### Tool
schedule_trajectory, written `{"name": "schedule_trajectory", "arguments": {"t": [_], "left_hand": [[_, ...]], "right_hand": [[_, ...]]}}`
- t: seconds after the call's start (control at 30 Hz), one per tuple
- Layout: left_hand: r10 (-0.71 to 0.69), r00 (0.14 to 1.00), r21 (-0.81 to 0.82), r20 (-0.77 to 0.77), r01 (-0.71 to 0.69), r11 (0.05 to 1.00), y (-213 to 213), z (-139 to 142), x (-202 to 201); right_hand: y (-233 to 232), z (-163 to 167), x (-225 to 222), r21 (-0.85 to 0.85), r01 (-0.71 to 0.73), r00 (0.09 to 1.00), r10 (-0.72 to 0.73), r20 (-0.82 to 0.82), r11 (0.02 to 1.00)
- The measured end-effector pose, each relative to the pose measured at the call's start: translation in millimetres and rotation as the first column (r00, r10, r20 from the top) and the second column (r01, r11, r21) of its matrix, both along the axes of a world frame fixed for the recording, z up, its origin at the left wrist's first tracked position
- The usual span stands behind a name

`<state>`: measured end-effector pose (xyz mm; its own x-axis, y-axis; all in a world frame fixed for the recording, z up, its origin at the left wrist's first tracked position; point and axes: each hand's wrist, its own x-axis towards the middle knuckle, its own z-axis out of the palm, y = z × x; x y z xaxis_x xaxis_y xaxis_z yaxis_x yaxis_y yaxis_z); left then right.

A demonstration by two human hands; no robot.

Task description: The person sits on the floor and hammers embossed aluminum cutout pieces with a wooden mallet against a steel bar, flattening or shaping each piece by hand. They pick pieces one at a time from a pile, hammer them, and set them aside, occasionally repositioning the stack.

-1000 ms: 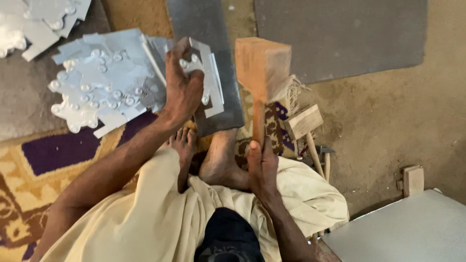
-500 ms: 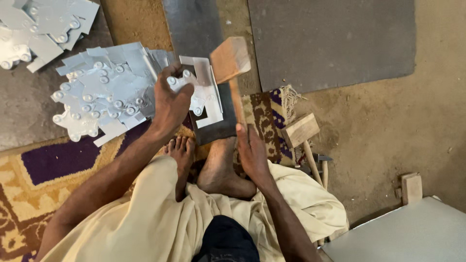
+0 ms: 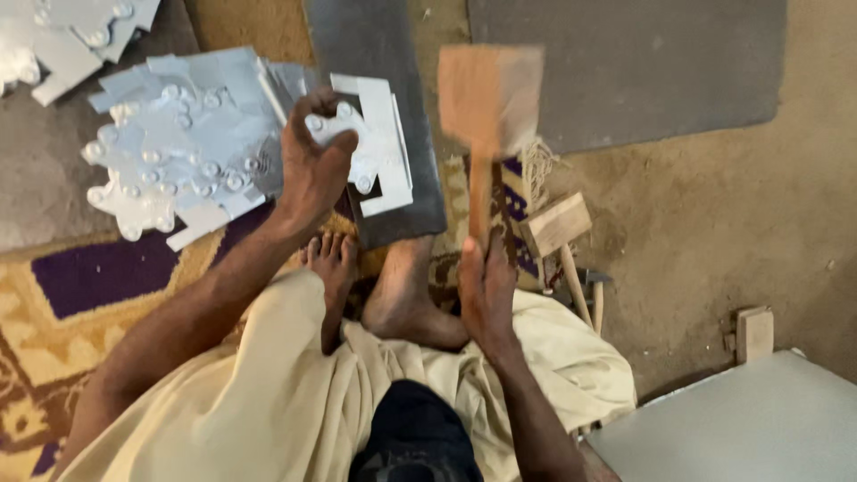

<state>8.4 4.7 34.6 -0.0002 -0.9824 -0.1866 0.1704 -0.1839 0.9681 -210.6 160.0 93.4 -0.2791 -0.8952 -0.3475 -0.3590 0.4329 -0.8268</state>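
My left hand [image 3: 312, 161] grips a small shiny cut metal piece [image 3: 335, 123] and holds it down on a stack of white-grey metal pieces [image 3: 384, 143] lying on a dark steel slab [image 3: 379, 54]. My right hand [image 3: 486, 286] is closed around the handle of a wooden mallet [image 3: 489, 94]. The mallet's square head is raised and blurred, just right of the slab. My bare feet [image 3: 393, 290] rest below the slab, one pressed against its near edge.
A heap of cut metal pieces [image 3: 178, 143] lies left of the slab, more at top left [image 3: 62, 36]. A second wooden mallet [image 3: 558, 228] lies at my right. A grey mat [image 3: 643, 62] covers the far floor; a patterned rug [image 3: 71, 295] and a grey sheet [image 3: 741, 428] are near.
The mallet head swung down onto the stack of pieces half a second ago and is now raised again to the right. My left hand stays on the metal piece.
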Motion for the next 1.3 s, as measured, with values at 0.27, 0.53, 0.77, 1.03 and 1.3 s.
{"name": "schedule_trajectory", "arguments": {"t": [0.27,0.53,0.77,1.03,1.3], "left_hand": [[0.008,0.995,-0.139,0.098,0.006,0.990,0.1,-8.3,0.0],[0.102,0.929,-0.070,0.356,-0.082,0.994,0.9,-31.2,6.7],[-0.044,0.995,0.336,0.091,0.011,0.942,-6.1,-23.1,0.3],[-0.095,0.986,0.180,0.134,0.070,0.981,-15.3,-31.1,-18.6],[-0.115,0.966,0.151,0.232,0.081,0.985,-18.7,-24.4,-19.1]], "right_hand": [[29.5,1.8,-1.8,0.071,0.039,0.999,-0.037,-0.032,0.997],[54.0,-16.7,-11.3,0.091,0.091,0.995,-0.095,0.038,0.992],[56.7,4.2,-22.9,0.305,0.296,0.804,-0.408,0.433,0.905],[41.6,12.8,-37.8,-0.210,0.273,0.937,-0.210,0.278,0.939],[20.2,0.2,-31.7,-0.062,0.116,0.930,-0.087,0.358,0.991]]}}
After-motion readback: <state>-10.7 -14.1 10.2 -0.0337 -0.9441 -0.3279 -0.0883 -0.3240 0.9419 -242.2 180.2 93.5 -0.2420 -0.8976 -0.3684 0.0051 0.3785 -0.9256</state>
